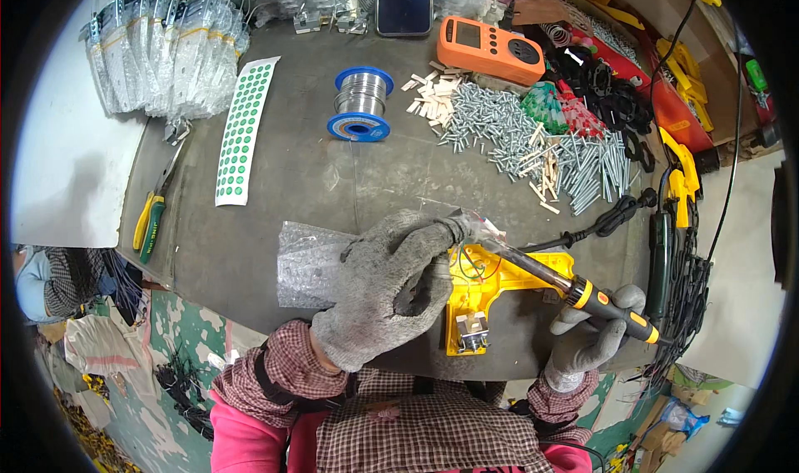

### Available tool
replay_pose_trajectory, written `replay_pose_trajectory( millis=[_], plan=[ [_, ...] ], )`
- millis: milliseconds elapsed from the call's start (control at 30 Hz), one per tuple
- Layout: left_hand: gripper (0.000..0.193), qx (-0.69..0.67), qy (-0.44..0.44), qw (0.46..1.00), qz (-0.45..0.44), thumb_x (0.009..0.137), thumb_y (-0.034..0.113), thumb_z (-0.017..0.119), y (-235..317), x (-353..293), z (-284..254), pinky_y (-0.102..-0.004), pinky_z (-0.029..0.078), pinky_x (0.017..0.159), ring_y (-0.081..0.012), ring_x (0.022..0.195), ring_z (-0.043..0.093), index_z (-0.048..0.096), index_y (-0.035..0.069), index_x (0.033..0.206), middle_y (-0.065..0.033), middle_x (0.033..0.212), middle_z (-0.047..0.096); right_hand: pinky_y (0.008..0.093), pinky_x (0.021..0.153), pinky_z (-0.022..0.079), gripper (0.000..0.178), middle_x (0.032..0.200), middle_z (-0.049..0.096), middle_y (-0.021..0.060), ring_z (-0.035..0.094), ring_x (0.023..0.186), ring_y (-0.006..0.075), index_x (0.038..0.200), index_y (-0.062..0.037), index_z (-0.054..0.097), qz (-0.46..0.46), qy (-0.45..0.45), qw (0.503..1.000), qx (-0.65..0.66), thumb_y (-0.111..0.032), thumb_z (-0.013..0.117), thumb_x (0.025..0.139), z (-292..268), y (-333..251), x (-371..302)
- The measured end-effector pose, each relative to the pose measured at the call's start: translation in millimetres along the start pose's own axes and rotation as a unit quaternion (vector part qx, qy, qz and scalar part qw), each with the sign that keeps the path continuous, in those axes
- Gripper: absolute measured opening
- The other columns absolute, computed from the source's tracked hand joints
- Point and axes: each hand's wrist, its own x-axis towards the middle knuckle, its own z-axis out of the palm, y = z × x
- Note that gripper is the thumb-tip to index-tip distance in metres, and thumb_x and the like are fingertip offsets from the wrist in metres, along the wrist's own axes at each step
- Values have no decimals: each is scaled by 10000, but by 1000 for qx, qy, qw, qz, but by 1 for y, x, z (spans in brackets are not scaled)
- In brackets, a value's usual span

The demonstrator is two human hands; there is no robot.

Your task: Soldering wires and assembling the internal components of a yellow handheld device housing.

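My right hand (587,336), in a grey glove, grips the dark handle of a soldering iron (574,288) with yellow bands. Its metal barrel slants up and left toward the fingertips of my left hand (387,282), also gloved. Those fingers are pinched together above a yellow plastic housing half (508,278); what they hold is too small to make out. Thin coloured wires (478,267) run inside the housing, and a metal part (473,331) sits at its lower end. Under my left hand lies a bubble-wrap piece (310,265), partly hidden by it.
A solder spool (360,103), green sticker sheet (247,132) and cutting tool (151,219) lie on the grey table. Farther right are screw piles (499,132), an orange meter (489,49) and a black cable (616,217). Bubble-wrapped parts (162,53) and a phone (404,4) lie at the back.
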Motion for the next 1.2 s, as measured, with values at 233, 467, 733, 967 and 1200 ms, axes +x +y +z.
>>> replay_pose_trajectory(
  millis=[233, 467, 733, 967, 1200],
  plan=[
    [369, 20, 9, 999, 42, 803, -114, 633, -4, 2, 3, -350, 556, 753, -292, 869, 674, 633, 13, 1150, -141, 1015, 657, 276, 550, 490, 438, 581, 609, 122, 581, 489, 198, 1113, -81, 362, -8, -17, 1000, -5, -448, 556, 974, -2, 3, 1],
    [446, 5, -18, 1000, 6, 766, -107, 638, -4, 1, 1, -352, 561, 775, -286, 913, 671, 625, 24, 1192, -145, 1063, 655, 281, 596, 492, 448, 574, 604, 108, 558, 501, 182, 1131, -80, 366, -11, -13, 999, -35, -475, 515, 982, -2, 2, 1],
    [420, -50, 54, 997, 7, 784, -173, 609, -8, -5, -4, -338, 556, 849, -270, 977, 663, 590, -25, 1177, -161, 1113, 640, 260, 581, 470, 370, 572, 604, 95, 543, 477, 166, 1157, -52, 387, -64, -9, 997, -31, -389, 458, 1022, 14, 3, 2],
    [463, -12, 27, 999, 14, 775, -173, 618, -7, 0, -8, -333, 546, 809, -269, 969, 655, 584, -18, 1210, -171, 1112, 637, 314, 633, 492, 381, 604, 625, 102, 552, 508, 185, 1166, -78, 368, -26, -44, 998, -39, -432, 431, 1039, 20, 0, 0],
    [442, -16, 57, 998, 6, 823, -75, 627, -11, -2, -5, -355, 555, 733, -266, 845, 672, 601, 28, 1253, -123, 1027, 674, 289, 610, 480, 390, 621, 630, 111, 544, 496, 175, 1149, -74, 366, -22, -41, 997, -55, -440, 439, 1038, 21, 1, 1]
  ],
)
